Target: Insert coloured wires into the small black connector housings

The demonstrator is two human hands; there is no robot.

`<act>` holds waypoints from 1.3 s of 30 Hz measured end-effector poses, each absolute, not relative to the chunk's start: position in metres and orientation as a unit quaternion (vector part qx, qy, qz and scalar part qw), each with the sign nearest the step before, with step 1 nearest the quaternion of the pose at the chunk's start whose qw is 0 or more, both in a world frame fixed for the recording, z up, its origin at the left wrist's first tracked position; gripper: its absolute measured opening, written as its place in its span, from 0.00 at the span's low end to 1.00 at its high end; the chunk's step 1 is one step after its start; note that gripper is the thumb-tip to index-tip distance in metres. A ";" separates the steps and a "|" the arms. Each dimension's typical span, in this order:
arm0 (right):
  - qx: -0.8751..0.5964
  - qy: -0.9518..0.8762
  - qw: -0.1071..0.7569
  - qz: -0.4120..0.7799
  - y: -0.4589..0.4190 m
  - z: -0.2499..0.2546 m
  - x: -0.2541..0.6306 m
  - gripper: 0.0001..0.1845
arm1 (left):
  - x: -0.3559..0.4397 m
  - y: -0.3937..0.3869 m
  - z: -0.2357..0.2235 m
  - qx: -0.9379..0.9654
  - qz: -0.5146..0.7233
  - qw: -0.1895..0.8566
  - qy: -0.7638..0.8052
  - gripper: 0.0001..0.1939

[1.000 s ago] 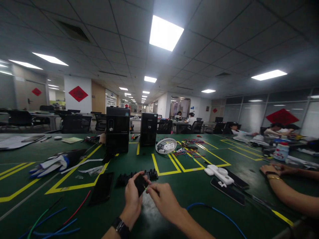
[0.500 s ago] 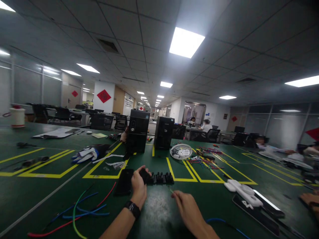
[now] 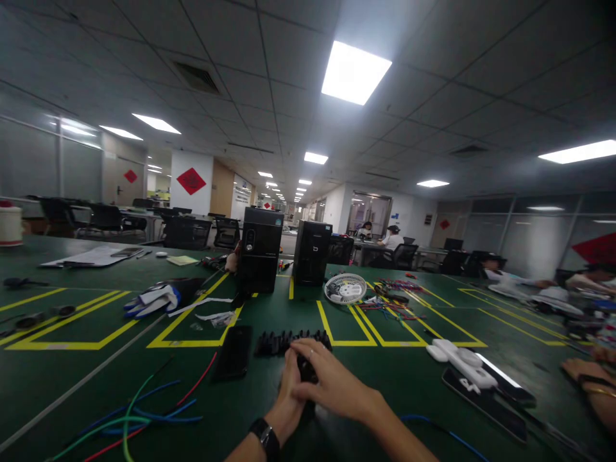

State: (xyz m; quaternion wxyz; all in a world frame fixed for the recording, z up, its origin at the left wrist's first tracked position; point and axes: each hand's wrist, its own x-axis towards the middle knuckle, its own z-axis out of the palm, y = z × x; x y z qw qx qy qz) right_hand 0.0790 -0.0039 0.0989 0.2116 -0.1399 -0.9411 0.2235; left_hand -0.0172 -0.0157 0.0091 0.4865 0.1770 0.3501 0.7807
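Observation:
My left hand (image 3: 287, 384) is closed around a small black part (image 3: 306, 368), mostly covered by fingers, in front of me over the table. My right hand (image 3: 332, 380) is bent over the same part from the right, its fingers touching it and the left hand. Just beyond them is a row of black plastic blocks (image 3: 273, 342) with upright prongs. A black phone-like slab (image 3: 233, 353) lies left of the row. Loose green, blue and red wires (image 3: 166, 418) cross on the left, and a blue wire (image 3: 418, 418) lies right of my forearm.
Two black computer-like towers (image 3: 260, 250) stand beyond the blocks, beside a white basket (image 3: 345, 289) and a tangle of coloured wires (image 3: 394, 301). White-and-blue gloves (image 3: 156, 300) lie left. White devices (image 3: 462, 364) are on the right, near another person's arm (image 3: 594, 388).
My right hand, earlier apart and pinching a thin green wire, has come up against my left. The left hand has moved nearer me with the black part. That wire's end is hidden now.

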 end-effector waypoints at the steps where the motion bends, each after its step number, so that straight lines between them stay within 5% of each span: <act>1: -0.147 -0.939 0.202 0.234 0.003 0.091 0.092 0.40 | -0.017 -0.011 0.007 0.162 0.778 0.496 0.350 0.18; 5: -0.160 -0.937 0.200 0.238 0.025 0.079 0.121 0.40 | -0.005 -0.004 0.001 0.124 0.753 0.551 0.336 0.18; 14: -0.355 -0.901 0.189 0.159 0.146 0.052 0.141 0.32 | -0.001 -0.011 0.012 0.247 0.702 0.515 0.425 0.38; 18: -0.324 -0.914 0.183 0.163 0.161 0.044 0.127 0.30 | 0.005 -0.010 0.011 0.314 0.666 0.512 0.442 0.36; 25: -0.294 -0.927 0.194 0.129 0.150 0.046 0.122 0.36 | -0.013 -0.031 0.031 0.586 0.605 0.192 0.504 0.14; 30: -0.322 -0.913 0.226 0.104 0.120 0.066 0.186 0.27 | -0.068 -0.024 0.039 0.545 0.512 -0.029 0.663 0.18; 35: -0.358 -0.901 0.209 0.128 0.066 0.081 0.289 0.25 | -0.089 0.010 0.021 0.524 0.280 -0.060 0.802 0.25; 39: -0.409 -0.880 0.197 0.140 0.031 0.069 0.347 0.24 | -0.063 0.035 0.021 0.526 0.255 -0.015 0.812 0.27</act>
